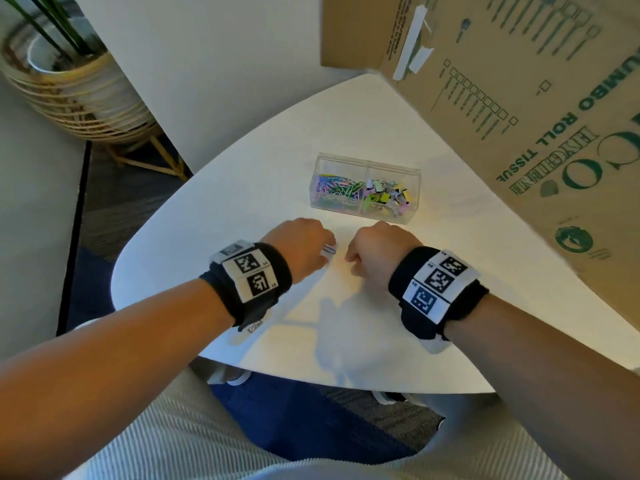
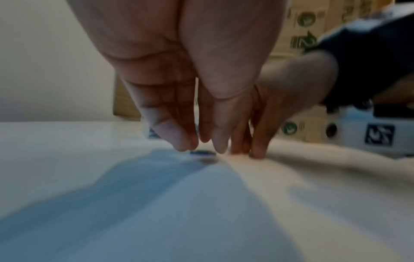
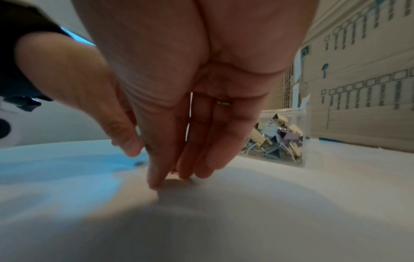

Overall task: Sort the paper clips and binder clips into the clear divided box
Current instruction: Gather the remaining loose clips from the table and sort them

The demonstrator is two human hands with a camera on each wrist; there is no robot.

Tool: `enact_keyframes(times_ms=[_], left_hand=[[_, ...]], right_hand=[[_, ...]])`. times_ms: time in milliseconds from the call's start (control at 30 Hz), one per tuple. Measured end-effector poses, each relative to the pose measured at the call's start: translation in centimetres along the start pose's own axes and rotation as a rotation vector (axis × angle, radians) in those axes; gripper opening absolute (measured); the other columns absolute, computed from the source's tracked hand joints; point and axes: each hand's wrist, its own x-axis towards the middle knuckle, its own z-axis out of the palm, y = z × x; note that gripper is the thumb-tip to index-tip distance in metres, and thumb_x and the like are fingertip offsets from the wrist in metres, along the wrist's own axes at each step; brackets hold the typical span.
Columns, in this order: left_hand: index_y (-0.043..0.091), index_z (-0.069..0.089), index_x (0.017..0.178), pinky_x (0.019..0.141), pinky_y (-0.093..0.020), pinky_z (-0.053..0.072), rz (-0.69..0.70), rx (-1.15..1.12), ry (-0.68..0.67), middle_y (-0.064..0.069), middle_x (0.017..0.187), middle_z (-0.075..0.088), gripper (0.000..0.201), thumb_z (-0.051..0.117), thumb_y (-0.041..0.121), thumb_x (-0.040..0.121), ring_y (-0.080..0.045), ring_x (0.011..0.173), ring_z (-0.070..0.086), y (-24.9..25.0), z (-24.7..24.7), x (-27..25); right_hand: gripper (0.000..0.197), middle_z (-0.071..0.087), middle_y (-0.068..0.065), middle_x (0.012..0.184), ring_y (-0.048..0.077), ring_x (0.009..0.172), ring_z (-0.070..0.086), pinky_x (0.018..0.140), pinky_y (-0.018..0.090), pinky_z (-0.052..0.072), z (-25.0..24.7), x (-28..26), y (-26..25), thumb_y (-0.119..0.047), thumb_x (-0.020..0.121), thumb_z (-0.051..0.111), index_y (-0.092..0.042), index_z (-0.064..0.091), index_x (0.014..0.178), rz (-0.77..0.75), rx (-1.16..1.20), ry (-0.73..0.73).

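Observation:
A clear divided box (image 1: 369,161) stands on the white table (image 1: 242,188); its left half holds coloured paper clips (image 1: 337,189) and its right half binder clips (image 1: 389,197). My left hand (image 1: 327,250) is just in front of the box, fingertips down, pinching a blue paper clip (image 2: 201,153) at the table top. My right hand (image 1: 349,259) is beside it, its straight fingers (image 3: 156,177) touching the table. Something small and pinkish (image 3: 173,174) lies under those fingertips, too blurred to name. The binder clips (image 3: 277,141) show behind the right hand.
A large cardboard box (image 1: 519,116) stands along the table's right and back, close behind the clear box. The table's rounded front edge (image 1: 311,375) is near my lap. A potted plant (image 1: 69,88) sits on the floor at far left.

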Motion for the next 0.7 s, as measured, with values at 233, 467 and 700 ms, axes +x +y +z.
enact_keyframes(times_ms=[233,467,700], left_hand=[[0.017,0.064,0.114,0.076,-0.030,0.041,0.045,0.196,-0.015,-0.007,0.111,0.063,0.025,0.047,0.018,0.096,-0.027,0.102,0.059,0.1,0.3,1.5],[0.014,0.061,0.095,0.068,-0.030,0.046,-0.045,0.077,-0.090,-0.007,0.092,0.058,0.019,0.059,0.028,0.082,-0.026,0.081,0.056,0.4,-0.4,1.2],[0.023,0.051,0.077,0.062,-0.026,0.042,-0.097,-0.006,-0.131,0.001,0.075,0.053,0.021,0.066,0.037,0.076,-0.022,0.072,0.054,0.3,-0.3,1.2]], right_hand=[[0.021,0.067,0.009,0.106,0.031,0.092,0.062,0.075,0.031,0.047,-0.7,-0.3,-0.7,-0.016,0.088,0.056,-0.018,0.069,0.103,0.005,-0.083,0.008],[0.021,0.060,0.008,0.103,0.030,0.087,0.058,0.072,0.033,0.047,-0.5,-0.4,-1.0,-0.018,0.085,0.053,-0.017,0.054,0.106,-0.041,-0.123,0.015],[0.029,0.059,0.009,0.102,0.028,0.081,0.054,0.068,0.032,0.046,-0.2,0.2,-1.4,-0.022,0.083,0.059,-0.015,0.049,0.110,0.002,-0.065,0.005]])
